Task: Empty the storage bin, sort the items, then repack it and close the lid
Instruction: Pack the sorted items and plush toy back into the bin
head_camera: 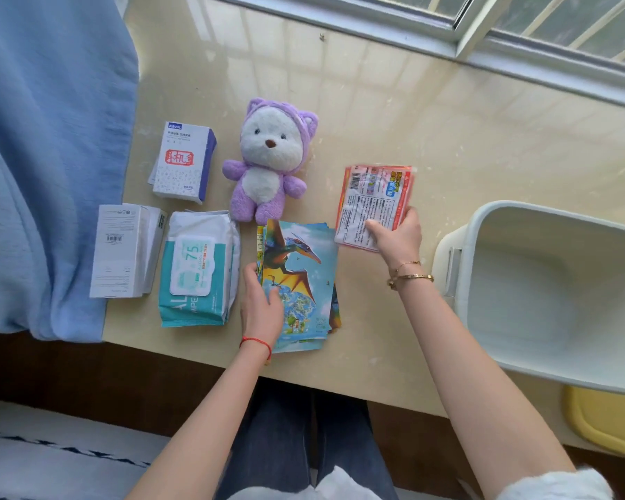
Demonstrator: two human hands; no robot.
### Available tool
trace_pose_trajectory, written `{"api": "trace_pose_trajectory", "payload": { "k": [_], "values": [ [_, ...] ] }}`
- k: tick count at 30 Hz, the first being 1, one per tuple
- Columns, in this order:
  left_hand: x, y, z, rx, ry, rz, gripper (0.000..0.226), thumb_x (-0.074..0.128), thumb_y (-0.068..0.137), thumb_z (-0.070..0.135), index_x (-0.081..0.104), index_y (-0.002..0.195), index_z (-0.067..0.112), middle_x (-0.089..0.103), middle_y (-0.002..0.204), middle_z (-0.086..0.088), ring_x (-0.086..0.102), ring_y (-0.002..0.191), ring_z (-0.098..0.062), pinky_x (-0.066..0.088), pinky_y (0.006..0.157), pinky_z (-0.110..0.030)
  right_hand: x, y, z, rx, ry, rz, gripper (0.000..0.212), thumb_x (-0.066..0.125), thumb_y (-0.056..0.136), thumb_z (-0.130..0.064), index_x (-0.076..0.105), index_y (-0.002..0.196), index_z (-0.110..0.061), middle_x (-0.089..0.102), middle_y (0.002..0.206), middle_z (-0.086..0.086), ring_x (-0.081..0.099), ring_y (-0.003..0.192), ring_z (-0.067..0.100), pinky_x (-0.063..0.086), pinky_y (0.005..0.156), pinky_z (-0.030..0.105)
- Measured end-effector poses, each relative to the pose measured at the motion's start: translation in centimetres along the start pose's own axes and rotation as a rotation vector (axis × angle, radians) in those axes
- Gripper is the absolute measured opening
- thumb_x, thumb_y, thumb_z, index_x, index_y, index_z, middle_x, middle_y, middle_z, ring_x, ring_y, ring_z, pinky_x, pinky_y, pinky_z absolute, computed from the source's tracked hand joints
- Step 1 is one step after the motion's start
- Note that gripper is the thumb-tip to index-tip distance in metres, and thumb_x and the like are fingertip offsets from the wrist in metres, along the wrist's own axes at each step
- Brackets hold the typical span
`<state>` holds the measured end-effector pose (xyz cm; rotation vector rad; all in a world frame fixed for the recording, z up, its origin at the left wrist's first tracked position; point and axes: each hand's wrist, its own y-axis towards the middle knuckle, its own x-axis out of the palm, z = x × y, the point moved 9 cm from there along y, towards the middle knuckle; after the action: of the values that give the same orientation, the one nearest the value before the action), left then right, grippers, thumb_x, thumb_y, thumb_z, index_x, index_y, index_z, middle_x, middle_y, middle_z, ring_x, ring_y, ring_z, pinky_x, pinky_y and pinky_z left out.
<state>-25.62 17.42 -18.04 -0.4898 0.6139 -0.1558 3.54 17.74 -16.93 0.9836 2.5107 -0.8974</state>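
The white storage bin (484,225) stands empty at the right of the table. My right hand (399,236) grips a stack of red printed packets (372,196) left of the bin. My left hand (258,304) holds the left edge of a stack of dinosaur picture cards (300,268) lying on the table. A purple and white plush bear (266,160) lies above the cards. A teal wet-wipes pack (199,268), a white box with a red stamp (184,160) and another white box (123,250) lie at the left.
A yellow lid (607,420) lies under the bin's near right corner. A blue cloth (44,157) hangs along the table's left edge. A window frame (448,34) runs along the far side. The table's front edge (340,384) is near my legs.
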Motion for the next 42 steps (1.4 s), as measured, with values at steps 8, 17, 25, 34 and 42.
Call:
{"api": "trace_pose_trajectory", "payload": {
  "k": [8, 17, 25, 34, 42],
  "values": [
    [-2.3, -3.6, 9.4, 0.246, -0.074, -0.066, 0.045, 0.047, 0.094, 0.006, 0.031, 0.135, 0.017, 0.055, 0.117, 0.000, 0.055, 0.103, -0.012, 0.042, 0.086, -0.025, -11.2, -5.2, -0.5, 0.115, 0.539, -0.017, 0.045, 0.069, 0.080, 0.002, 0.053, 0.121, -0.003, 0.067, 0.115, 0.011, 0.069, 0.096, 0.020, 0.059, 0.079, 0.033],
    [2.6, -9.2, 21.1, 0.414, -0.226, -0.119, 0.041, 0.058, 0.088, 0.004, 0.043, 0.122, 0.020, 0.061, 0.117, -0.001, 0.059, 0.110, -0.011, 0.048, 0.098, -0.041, -27.4, -8.6, 1.0, 0.038, 0.725, -0.030, 0.070, 0.080, 0.054, -0.020, 0.056, 0.119, -0.009, 0.068, 0.116, 0.008, 0.067, 0.103, 0.021, 0.057, 0.083, 0.035],
    [16.4, -13.7, 24.0, 0.313, -0.244, -0.196, 0.039, 0.054, 0.091, 0.004, 0.039, 0.124, 0.018, 0.062, 0.103, 0.003, 0.064, 0.093, -0.008, 0.055, 0.085, -0.037, -36.9, -4.9, 8.4, 0.056, 0.374, -0.002, 0.038, 0.068, 0.080, 0.003, 0.053, 0.109, -0.017, 0.066, 0.107, 0.004, 0.067, 0.092, 0.014, 0.059, 0.074, 0.028],
    [27.2, -12.6, 19.2, 0.129, 0.012, -0.189, 0.047, 0.048, 0.093, 0.004, 0.032, 0.136, 0.015, 0.057, 0.120, -0.007, 0.058, 0.104, -0.019, 0.048, 0.088, -0.028, -33.6, 2.1, 18.6, 0.291, 0.115, -0.077, 0.048, 0.076, 0.073, -0.004, 0.048, 0.112, -0.008, 0.064, 0.111, 0.011, 0.064, 0.100, 0.027, 0.054, 0.090, 0.047],
    [30.3, -9.4, 15.0, -0.078, 0.193, -0.169, 0.056, 0.049, 0.091, 0.002, 0.027, 0.140, 0.017, 0.055, 0.123, -0.015, 0.055, 0.108, -0.032, 0.046, 0.090, -0.037, -29.5, 5.5, 23.0, 0.380, -0.066, -0.147, 0.048, 0.076, 0.070, -0.007, 0.050, 0.110, -0.007, 0.063, 0.110, 0.010, 0.062, 0.102, 0.029, 0.053, 0.091, 0.043]
  ]
}}
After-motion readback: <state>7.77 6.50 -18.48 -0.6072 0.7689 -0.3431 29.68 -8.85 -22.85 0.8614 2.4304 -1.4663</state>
